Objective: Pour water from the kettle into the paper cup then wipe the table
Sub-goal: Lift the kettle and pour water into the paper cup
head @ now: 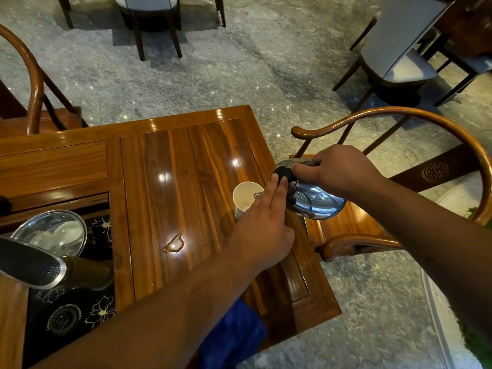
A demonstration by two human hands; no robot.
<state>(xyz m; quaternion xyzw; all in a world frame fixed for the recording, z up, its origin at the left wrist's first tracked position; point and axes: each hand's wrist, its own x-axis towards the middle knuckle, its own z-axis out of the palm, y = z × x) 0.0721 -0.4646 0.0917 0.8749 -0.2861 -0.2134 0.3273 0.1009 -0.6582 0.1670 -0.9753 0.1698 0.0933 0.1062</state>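
Observation:
A shiny steel kettle (314,201) is tipped to the left over a white paper cup (246,194) that stands on the wooden table (186,161). Its spout tip reaches over the cup's rim. My right hand (338,170) grips the kettle's handle from above. My left hand (262,225) reaches across in front of the cup, with its fingertips pressed on the kettle's black lid knob (283,174). A small puddle of water (174,243) lies on the tabletop, left of my left forearm. A blue cloth (234,339) lies at the table's near edge, partly under my left arm.
A recessed tea tray at the left holds a steel bowl with a glass lid (50,233), a dark cylinder (29,265) and a black floral mat (74,312). Round-backed wooden chairs stand to the right (399,123) and the far left (29,83). More chairs stand on the stone floor beyond.

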